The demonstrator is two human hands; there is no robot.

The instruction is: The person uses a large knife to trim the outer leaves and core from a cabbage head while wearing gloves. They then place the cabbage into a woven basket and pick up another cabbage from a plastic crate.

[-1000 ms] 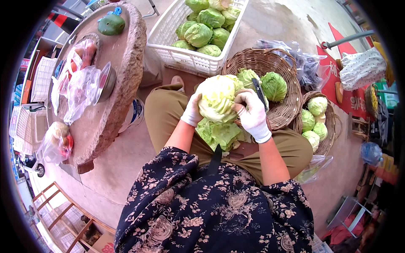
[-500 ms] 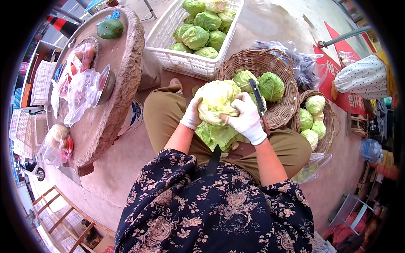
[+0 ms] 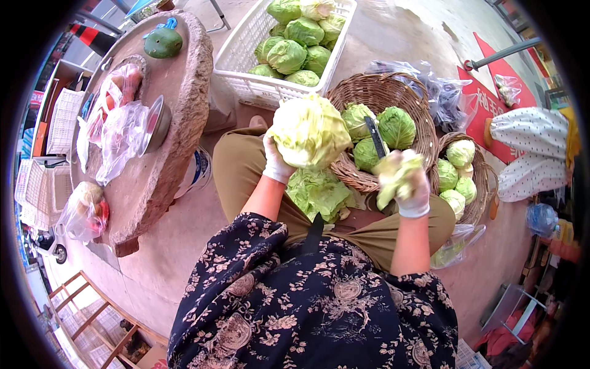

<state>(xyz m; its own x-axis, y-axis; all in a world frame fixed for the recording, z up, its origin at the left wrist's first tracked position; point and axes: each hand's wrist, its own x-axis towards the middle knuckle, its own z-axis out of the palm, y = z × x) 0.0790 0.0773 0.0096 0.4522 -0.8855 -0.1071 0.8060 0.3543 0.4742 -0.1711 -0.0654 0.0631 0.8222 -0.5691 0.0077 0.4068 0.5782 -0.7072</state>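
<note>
A large pale green cabbage (image 3: 311, 131) is raised in front of me above my lap. My left hand (image 3: 275, 161), in a white glove, grips its left side. To the right, my gloved right hand (image 3: 415, 195) is closed on a loose cabbage leaf (image 3: 398, 175), blurred by motion and apart from the head. A knife (image 3: 374, 135) with a dark blade leans at the wicker basket (image 3: 402, 95), its handle hidden by the leaf. In that basket sit several green cabbages (image 3: 396, 127). Loose outer leaves (image 3: 318, 195) lie in a heap between my legs, below the held cabbage.
A white plastic crate (image 3: 246, 92) full of cabbages stands ahead. A smaller basket (image 3: 485, 178) with pale cabbages is at right. On the left rises a round stone table (image 3: 178, 117) with bags and a green gourd. Another person's dotted sleeve (image 3: 528, 132) shows at far right.
My right hand has come away from the cabbage and moved right with a leaf in it. The cabbage, in my left hand, has turned and risen slightly. The knife has hardly moved.
</note>
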